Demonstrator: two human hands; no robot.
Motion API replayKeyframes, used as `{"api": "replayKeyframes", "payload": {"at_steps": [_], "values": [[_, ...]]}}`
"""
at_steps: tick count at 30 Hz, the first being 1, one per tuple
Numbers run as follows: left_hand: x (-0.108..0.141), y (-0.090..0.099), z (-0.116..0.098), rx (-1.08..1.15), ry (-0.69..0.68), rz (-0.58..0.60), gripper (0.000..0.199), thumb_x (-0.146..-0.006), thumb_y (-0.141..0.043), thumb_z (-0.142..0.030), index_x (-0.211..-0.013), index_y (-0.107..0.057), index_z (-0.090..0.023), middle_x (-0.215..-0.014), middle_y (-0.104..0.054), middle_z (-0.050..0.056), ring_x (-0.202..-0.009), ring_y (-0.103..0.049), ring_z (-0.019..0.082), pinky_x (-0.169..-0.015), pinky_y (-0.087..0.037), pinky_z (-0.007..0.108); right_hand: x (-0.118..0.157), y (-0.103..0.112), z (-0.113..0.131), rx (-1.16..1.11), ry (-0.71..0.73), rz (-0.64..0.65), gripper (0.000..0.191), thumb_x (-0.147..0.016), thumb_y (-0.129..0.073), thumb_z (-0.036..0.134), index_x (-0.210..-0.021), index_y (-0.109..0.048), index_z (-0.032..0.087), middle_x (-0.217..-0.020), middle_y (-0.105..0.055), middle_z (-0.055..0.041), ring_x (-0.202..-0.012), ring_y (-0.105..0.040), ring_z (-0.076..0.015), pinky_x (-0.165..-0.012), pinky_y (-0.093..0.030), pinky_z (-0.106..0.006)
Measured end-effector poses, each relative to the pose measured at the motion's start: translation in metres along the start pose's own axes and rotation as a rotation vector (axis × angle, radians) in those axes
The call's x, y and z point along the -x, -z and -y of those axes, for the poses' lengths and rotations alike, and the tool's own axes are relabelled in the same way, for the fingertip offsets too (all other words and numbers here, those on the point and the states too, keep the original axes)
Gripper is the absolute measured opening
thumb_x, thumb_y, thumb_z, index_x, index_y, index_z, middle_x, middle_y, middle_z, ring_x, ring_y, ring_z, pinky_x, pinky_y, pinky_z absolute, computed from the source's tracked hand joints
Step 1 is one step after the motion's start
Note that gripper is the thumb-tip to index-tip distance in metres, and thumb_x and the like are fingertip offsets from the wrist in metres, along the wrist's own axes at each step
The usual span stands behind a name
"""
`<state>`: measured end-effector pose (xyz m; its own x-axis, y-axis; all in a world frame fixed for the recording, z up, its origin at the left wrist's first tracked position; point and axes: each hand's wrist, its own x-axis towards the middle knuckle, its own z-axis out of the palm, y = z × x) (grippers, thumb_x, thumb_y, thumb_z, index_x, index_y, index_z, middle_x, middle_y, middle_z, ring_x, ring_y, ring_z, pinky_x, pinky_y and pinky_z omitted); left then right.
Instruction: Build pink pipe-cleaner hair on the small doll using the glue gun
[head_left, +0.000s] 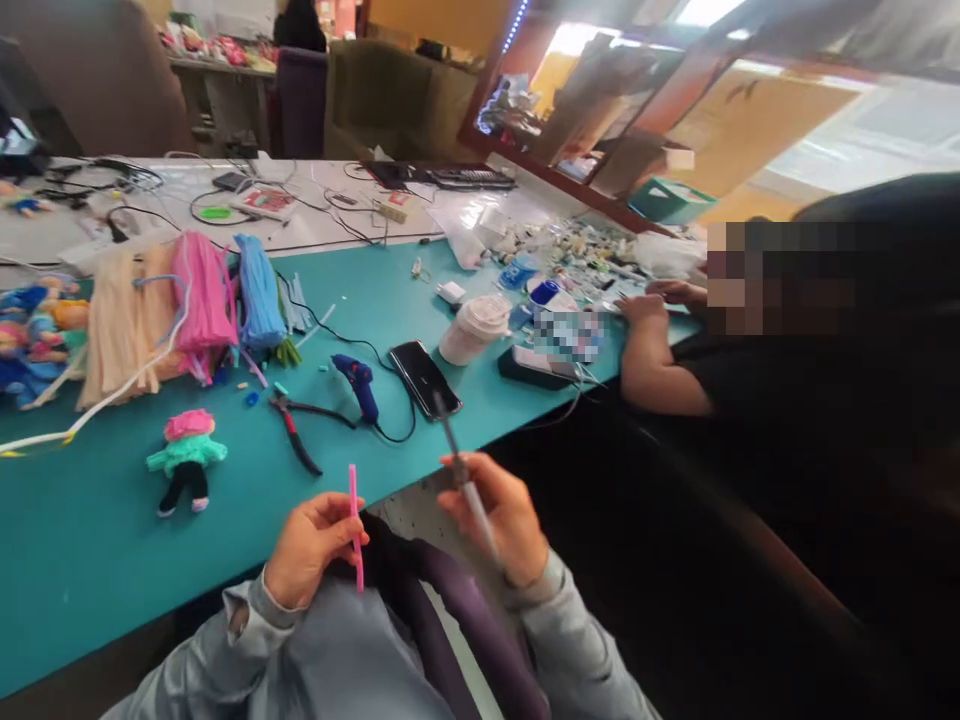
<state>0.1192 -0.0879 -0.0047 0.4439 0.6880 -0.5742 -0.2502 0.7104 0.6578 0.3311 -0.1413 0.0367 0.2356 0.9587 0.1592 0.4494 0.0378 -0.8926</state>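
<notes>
My left hand [309, 548] pinches a short pink pipe cleaner [358, 572] held nearly upright over my lap. Opposite it, my right hand [508, 515] is closed round a slim grey tool [477, 512] with a thin dark shaft pointing up toward the table. Motion blurs this tool, and its exact kind cannot be made out. A small doll [186, 462] with pink hair, a turquoise top and black trousers lies on the table left of my hands. Red-and-black pliers [292, 432], a blue glue gun [358, 388] and a black phone [425, 378] lie beyond them.
Beige [127, 325], pink [204, 300] and blue [260, 290] pipe cleaner bundles stand at the left, beside several small dolls [41, 325]. A lidded cup [474, 328] and a black box [536, 368] stand farther right. A co-worker's arm [656, 360] rests at the table's right.
</notes>
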Motion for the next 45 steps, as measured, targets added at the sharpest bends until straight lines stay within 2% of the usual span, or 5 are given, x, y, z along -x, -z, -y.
{"api": "replayKeyframes", "payload": {"at_steps": [5, 9, 13, 18, 45], "values": [[0.001, -0.01, 0.016, -0.07, 0.049, 0.058, 0.049, -0.04, -0.092, -0.034, -0.072, -0.059, -0.016, -0.057, -0.062, -0.003, -0.053, -0.064, 0.015, -0.044, -0.048, 0.021, 0.068, -0.03, -0.015, 0.214, -0.038, 0.072, 0.028, -0.089, -0.052, 0.029, -0.114, -0.06, 0.023, -0.088, -0.067, -0.0045, -0.072, -0.063, -0.018, -0.065, -0.054, -0.031], [0.0, -0.011, 0.025, -0.148, 0.022, 0.079, 0.046, -0.044, -0.091, -0.034, -0.072, -0.058, -0.017, -0.056, -0.063, -0.002, -0.054, -0.065, 0.016, -0.044, -0.05, 0.022, 0.085, -0.041, -0.02, 0.316, -0.109, 0.105, 0.032, -0.092, -0.049, 0.049, -0.101, -0.06, 0.021, -0.083, -0.065, -0.0051, -0.07, -0.062, -0.0188, -0.063, -0.052, -0.031], [-0.001, -0.008, 0.026, -0.203, -0.007, 0.076, 0.043, -0.047, -0.089, -0.035, -0.072, -0.059, -0.017, -0.057, -0.066, -0.001, -0.055, -0.065, 0.016, -0.045, -0.051, 0.023, 0.088, -0.049, -0.021, 0.381, -0.137, 0.084, 0.055, -0.088, -0.042, 0.071, -0.095, -0.061, 0.02, -0.077, -0.061, -0.0039, -0.063, -0.059, -0.0171, -0.056, -0.046, -0.028], [-0.003, -0.004, 0.023, -0.227, -0.014, 0.061, 0.043, -0.046, -0.09, -0.036, -0.069, -0.06, -0.016, -0.056, -0.067, 0.0, -0.052, -0.063, 0.015, -0.045, -0.051, 0.023, 0.084, -0.053, -0.019, 0.432, -0.11, 0.048, 0.069, -0.084, -0.032, 0.08, -0.095, -0.062, 0.019, -0.076, -0.059, -0.0042, -0.057, -0.055, -0.0159, -0.053, -0.043, -0.028], [-0.004, -0.007, 0.029, -0.2, -0.022, 0.086, 0.036, -0.05, -0.089, -0.031, -0.067, -0.063, -0.014, -0.057, -0.068, -0.001, -0.045, -0.061, 0.011, -0.043, -0.051, 0.02, 0.085, -0.061, -0.021, 0.406, -0.017, -0.084, 0.057, -0.088, -0.043, 0.069, -0.085, -0.066, 0.017, -0.064, -0.06, -0.003, -0.054, -0.055, -0.0144, -0.051, -0.041, -0.025]]}}
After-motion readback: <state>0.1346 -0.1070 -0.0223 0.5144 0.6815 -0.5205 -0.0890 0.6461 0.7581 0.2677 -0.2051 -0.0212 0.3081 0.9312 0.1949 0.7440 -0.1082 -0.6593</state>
